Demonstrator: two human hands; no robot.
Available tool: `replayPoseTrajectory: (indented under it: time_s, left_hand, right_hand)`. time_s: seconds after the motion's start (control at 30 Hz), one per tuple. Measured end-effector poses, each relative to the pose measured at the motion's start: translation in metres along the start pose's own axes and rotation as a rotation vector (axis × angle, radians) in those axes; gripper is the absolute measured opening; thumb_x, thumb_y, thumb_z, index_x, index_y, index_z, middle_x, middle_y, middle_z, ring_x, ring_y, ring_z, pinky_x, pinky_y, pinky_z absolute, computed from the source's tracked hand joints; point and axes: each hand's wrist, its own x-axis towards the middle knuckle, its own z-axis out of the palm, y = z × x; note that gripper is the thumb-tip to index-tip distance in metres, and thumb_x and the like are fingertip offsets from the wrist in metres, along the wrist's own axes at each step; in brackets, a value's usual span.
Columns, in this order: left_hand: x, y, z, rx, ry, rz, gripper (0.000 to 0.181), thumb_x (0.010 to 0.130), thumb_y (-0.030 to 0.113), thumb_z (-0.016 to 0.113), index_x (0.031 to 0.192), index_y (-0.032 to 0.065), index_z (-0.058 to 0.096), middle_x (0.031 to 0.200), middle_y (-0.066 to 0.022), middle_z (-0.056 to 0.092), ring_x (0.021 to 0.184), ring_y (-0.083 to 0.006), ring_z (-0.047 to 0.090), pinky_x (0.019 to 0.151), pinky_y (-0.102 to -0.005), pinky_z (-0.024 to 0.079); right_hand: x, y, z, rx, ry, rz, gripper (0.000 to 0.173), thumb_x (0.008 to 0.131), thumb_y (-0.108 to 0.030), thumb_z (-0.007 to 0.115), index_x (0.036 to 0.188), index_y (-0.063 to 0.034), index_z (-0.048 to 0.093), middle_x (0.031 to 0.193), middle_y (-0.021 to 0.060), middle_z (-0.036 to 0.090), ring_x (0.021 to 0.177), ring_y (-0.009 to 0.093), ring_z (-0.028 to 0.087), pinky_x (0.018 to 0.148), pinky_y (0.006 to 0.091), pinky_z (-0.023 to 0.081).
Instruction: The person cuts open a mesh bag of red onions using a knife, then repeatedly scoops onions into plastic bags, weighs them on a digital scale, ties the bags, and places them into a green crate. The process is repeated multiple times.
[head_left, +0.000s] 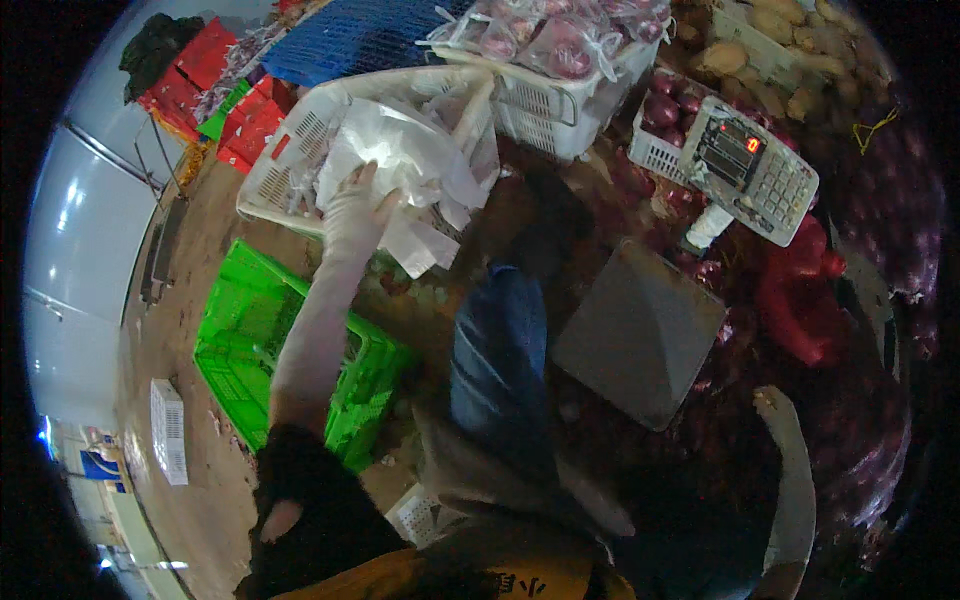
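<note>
My left hand (365, 196) reaches over a white plastic crate (289, 161) and lies against white plastic bags (394, 146) heaped inside it; whether its fingers grip a bag is not clear. My right hand (769, 405) is at the right, low beside net sacks of red onions (862, 472), away from the bags; its fingers are blurred. Between my hands is the bare platform (641, 334) of a weighing scale. Its keypad and display unit (748, 171), lit with a red digit, stands beyond the platform. An empty green plastic crate (247, 300) lies under my left forearm.
A white crate (536, 112) full of bagged red onions stands ahead, with a smaller basket of red onions (664, 112) beside it. Potatoes (780, 45) lie at the upper right. A red net bag (799, 307) is right of the scale, and a white basket (169, 431) stands on the floor at left.
</note>
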Motion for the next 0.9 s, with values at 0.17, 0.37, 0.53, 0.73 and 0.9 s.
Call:
replayPoseTrajectory:
  time_s: [0.17, 0.37, 0.53, 0.73, 0.9]
  left_hand:
    - [0.019, -0.078, 0.135, -0.585, -0.463, -0.607, 0.051, 0.078, 0.046, 0.065, 0.106, 0.0037, 0.061, 0.102, -0.0169, 0.066, 0.094, -0.0302, 0.064, 0.083, -0.0388, 0.048]
    - [-0.011, 0.015, 0.032, -0.882, -0.214, -0.455, 0.026, 0.074, 0.020, 0.071, 0.069, 0.0050, 0.051, 0.062, -0.0001, 0.048, 0.061, -0.0073, 0.044, 0.056, -0.0272, 0.042]
    - [-0.103, 0.164, -0.066, -1.012, -0.265, 0.232, 0.034, 0.070, 0.018, 0.082, 0.067, 0.0103, 0.049, 0.065, 0.0010, 0.047, 0.063, -0.0118, 0.048, 0.057, -0.0265, 0.040]
    - [-0.038, 0.116, -0.014, -1.236, -0.244, -0.774, 0.013, 0.084, 0.017, 0.067, 0.087, 0.0093, 0.057, 0.077, 0.0015, 0.052, 0.072, -0.0100, 0.053, 0.063, -0.0272, 0.046]
    - [0.006, 0.137, -0.063, -1.408, -0.357, -0.513, 0.006, 0.088, 0.013, 0.061, 0.085, 0.0104, 0.056, 0.074, 0.0008, 0.054, 0.068, -0.0101, 0.055, 0.066, -0.0266, 0.048]
  right_hand:
    - [-0.025, -0.022, 0.016, -0.040, -0.028, -0.016, 0.026, 0.087, -0.016, 0.057, 0.108, -0.0014, 0.061, 0.088, 0.0045, 0.061, 0.079, 0.013, 0.056, 0.073, 0.0276, 0.045]
    - [-0.027, 0.010, 0.012, -0.068, 0.019, 0.019, 0.030, 0.085, -0.016, 0.060, 0.110, -0.0006, 0.060, 0.097, 0.0093, 0.065, 0.088, 0.016, 0.060, 0.080, 0.0297, 0.047]
    - [-0.044, -0.115, 0.042, 0.189, -0.125, -0.123, 0.028, 0.087, -0.006, 0.055, 0.115, -0.0033, 0.058, 0.106, 0.0096, 0.064, 0.100, 0.019, 0.061, 0.089, 0.0306, 0.046]
    - [-0.078, -0.181, 0.059, 0.072, -0.430, -0.393, 0.030, 0.088, -0.012, 0.059, 0.117, -0.0043, 0.058, 0.110, 0.0102, 0.063, 0.101, 0.020, 0.061, 0.088, 0.0309, 0.047]
    - [-0.053, -0.129, 0.066, 0.239, -0.224, -0.173, 0.037, 0.089, -0.020, 0.059, 0.121, -0.0038, 0.055, 0.116, 0.0143, 0.061, 0.107, 0.025, 0.059, 0.091, 0.0327, 0.045]
